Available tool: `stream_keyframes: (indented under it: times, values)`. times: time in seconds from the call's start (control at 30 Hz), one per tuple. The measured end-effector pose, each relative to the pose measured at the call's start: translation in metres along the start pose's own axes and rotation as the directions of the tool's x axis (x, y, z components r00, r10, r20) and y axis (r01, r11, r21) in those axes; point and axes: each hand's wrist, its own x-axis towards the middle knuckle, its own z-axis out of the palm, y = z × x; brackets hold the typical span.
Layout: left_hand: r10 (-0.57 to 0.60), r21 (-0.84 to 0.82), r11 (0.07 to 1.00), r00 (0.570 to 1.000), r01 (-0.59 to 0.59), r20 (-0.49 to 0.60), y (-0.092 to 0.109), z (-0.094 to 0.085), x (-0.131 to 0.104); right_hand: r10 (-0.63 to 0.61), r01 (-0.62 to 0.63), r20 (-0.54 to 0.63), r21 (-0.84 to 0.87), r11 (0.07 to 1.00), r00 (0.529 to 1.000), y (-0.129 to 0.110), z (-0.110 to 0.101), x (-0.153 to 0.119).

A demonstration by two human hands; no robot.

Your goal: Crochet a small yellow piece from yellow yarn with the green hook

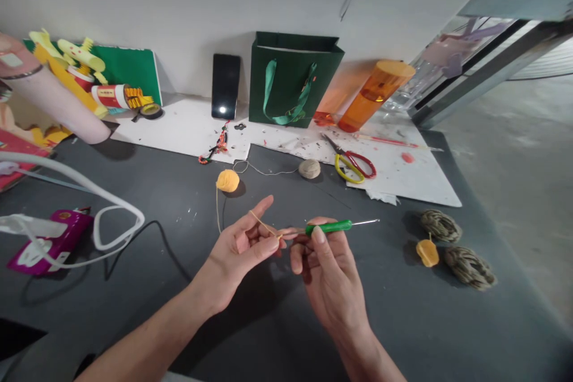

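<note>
On a dark grey worktop [165, 197], in front and left of a dark green paper gift bag [290, 85], sits a round yellow yarn ball [228, 180]. Before the bag's left side, the left hand [242, 250] pinches a thin yellow yarn strand [265, 224]; before its right side, the right hand [332, 280] pinches a green-handled metal crochet hook [329, 227], thumb on the handle. Right of the bag lie red-and-yellow-handled scissors [363, 163], then two twisted grey-brown yarn hanks [470, 267].

Pink bottle [67, 98], white cable [134, 209] cut by left edge; yellow yarn [264, 224] partly hidden by left hand [235, 258].
</note>
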Motion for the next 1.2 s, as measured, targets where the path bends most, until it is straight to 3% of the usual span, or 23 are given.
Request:
stream_keyframes:
  times: [1.2]
  values:
    - [-0.002, 0.025, 1.0, 0.997, 0.004, -0.076, 0.002, 0.0007, 0.0001, -0.042, 0.041, 0.087, 0.003, 0.999, 0.995, -0.0005, -0.0001, -0.0011]
